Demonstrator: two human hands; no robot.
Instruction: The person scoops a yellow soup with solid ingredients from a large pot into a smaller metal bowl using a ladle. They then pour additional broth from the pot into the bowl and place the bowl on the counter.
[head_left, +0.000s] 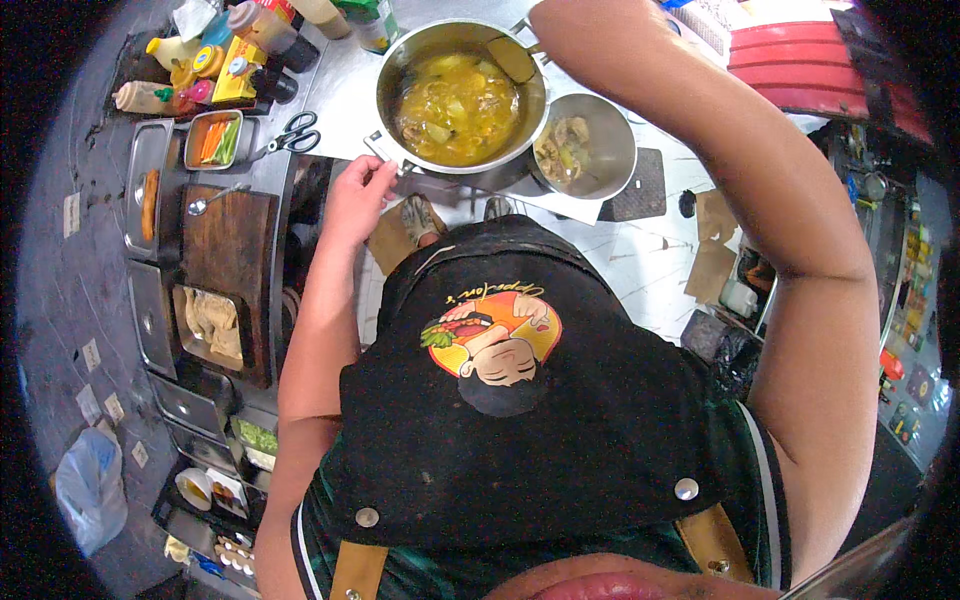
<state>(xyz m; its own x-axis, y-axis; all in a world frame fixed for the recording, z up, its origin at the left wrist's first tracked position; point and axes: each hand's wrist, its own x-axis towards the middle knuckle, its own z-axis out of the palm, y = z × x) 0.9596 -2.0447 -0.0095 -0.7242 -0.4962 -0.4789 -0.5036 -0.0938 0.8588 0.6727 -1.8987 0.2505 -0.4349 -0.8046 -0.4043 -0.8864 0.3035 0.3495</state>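
A large metal pot (386, 112) holds yellow-brown broth (450, 105) with chunks of food in it. My left hand (366, 187) has its fingers curled at the near side handle (381, 146) of this pot. Across the rim, my right hand (551, 26) is at the pot's far side, its fingers mostly hidden by the wrist and the top edge. A flat-headed utensil (511, 60) leans inside the pot, its handle running under that hand. Close beside stands a smaller metal pot (615, 146), with pieces of food (564, 150) and little liquid in its bottom.
Scissors (296, 133) lie left of the pot, near a tray of cut vegetables (215, 141). Bottles (266, 34) crowd the upper left. A wooden board (229, 255) bears a spoon (214, 201) and a tray of pale food (211, 322). A red ribbed object (795, 67) is upper right.
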